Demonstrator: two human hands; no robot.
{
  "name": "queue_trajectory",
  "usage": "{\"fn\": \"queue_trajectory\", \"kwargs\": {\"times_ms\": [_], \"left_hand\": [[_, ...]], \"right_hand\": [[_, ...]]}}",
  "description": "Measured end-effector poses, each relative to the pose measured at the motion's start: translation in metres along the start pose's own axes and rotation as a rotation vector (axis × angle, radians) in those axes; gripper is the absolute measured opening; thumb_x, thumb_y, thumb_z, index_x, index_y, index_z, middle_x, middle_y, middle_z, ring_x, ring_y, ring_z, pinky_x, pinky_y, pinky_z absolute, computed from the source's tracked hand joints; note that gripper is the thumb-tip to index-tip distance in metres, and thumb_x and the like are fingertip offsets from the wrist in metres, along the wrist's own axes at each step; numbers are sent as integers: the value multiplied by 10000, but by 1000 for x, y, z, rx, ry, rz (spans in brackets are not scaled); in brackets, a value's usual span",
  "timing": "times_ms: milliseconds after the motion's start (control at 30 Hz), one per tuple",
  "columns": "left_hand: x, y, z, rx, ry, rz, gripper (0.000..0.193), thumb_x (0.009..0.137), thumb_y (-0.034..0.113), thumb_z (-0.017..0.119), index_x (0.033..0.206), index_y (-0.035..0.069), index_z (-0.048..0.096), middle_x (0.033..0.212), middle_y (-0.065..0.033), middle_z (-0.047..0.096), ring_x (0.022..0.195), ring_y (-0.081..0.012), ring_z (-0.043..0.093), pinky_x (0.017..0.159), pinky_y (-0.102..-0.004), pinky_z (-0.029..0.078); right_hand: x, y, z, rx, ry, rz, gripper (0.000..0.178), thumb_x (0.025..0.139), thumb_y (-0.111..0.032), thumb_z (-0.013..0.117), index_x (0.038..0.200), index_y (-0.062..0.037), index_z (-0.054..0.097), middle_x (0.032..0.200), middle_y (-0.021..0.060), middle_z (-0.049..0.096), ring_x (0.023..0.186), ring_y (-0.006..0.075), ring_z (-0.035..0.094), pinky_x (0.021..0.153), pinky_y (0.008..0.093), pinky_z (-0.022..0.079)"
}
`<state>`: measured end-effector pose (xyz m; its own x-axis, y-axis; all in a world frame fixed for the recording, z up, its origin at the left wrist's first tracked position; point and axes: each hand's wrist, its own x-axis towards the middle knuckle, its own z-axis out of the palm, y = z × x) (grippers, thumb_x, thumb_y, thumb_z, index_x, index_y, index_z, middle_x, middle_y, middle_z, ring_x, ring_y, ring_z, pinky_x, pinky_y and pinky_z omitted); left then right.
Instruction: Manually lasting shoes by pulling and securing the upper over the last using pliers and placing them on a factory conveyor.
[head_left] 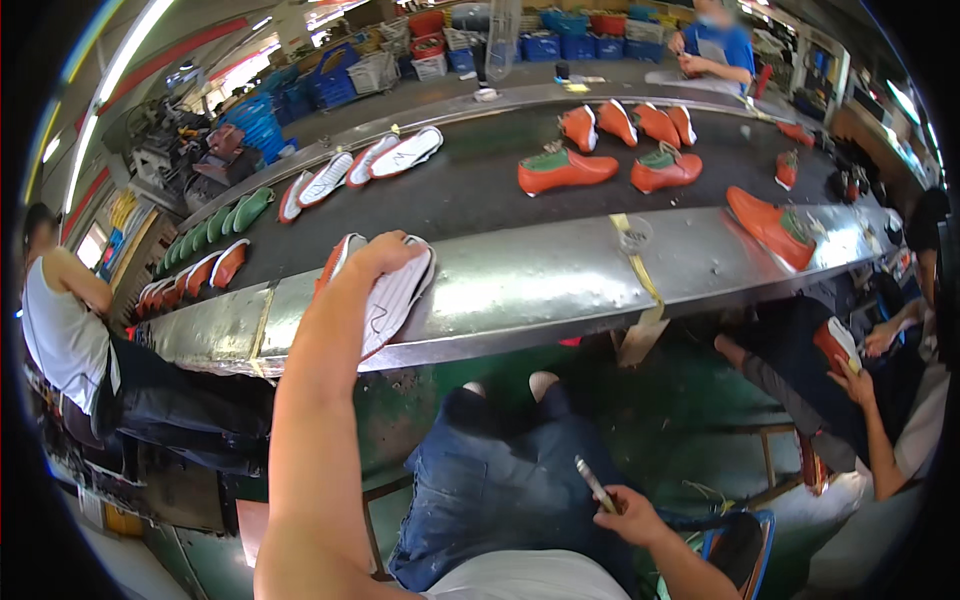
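My left hand (385, 255) reaches forward to the metal ledge, its fingers bent over the end of a shoe (400, 300) that lies with its white, line-marked sole up. Against that shoe's left side is a second orange shoe (338, 262), partly covered by my hand and wrist. Low over my lap, my right hand (630, 517) is closed around a slim pen-like tool (595, 484) with a pale, silvery upper part pointing up and left. Its exact kind is unclear.
A dark conveyor belt (460, 195) carries orange shoes (566, 172), sole-up shoes (408, 152) and green shoes (250, 210). A clear cup (634, 236) and another orange shoe (770, 226) are on the ledge. Co-workers sit left and right; another person is across the belt.
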<state>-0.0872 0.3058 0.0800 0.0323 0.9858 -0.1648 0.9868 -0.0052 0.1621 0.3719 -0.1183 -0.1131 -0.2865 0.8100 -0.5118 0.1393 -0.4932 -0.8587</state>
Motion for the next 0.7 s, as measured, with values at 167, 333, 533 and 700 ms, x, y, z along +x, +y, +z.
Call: {"fn": "queue_trajectory", "kwargs": {"times_ms": [167,333,533,700], "left_hand": [[-96,26,3,-1032,-79,91,549,973,364,599,1433,83,495,1340,-160,606,1208,-237,586,1057,-388,439],[-237,71,143,-1437,224,261,616,983,142,594,1546,131,344,1442,-97,472,1295,-188,473,1090,-344,399],[-306,107,239,-1248,-153,309,682,1029,267,516,1594,97,173,1565,-191,299,1441,-300,329,1182,-385,266],[-308,108,227,-1321,-191,384,615,1038,294,510,1559,95,252,1497,-181,365,1403,-292,376,1170,-395,294]], "right_hand": [[-12,-29,9,294,-37,149,307,1006,-151,551,1255,27,540,1034,79,686,834,145,648,748,294,529],[-14,-36,18,-98,20,-48,236,992,-193,578,1130,-7,620,880,56,704,774,138,663,712,299,527],[-23,-87,37,-437,-92,-224,295,974,-194,597,1199,-4,619,857,106,690,751,182,672,734,313,532],[-20,-94,51,-357,-174,-222,390,981,-195,581,1320,-4,547,905,97,683,751,174,660,740,312,535]]}}
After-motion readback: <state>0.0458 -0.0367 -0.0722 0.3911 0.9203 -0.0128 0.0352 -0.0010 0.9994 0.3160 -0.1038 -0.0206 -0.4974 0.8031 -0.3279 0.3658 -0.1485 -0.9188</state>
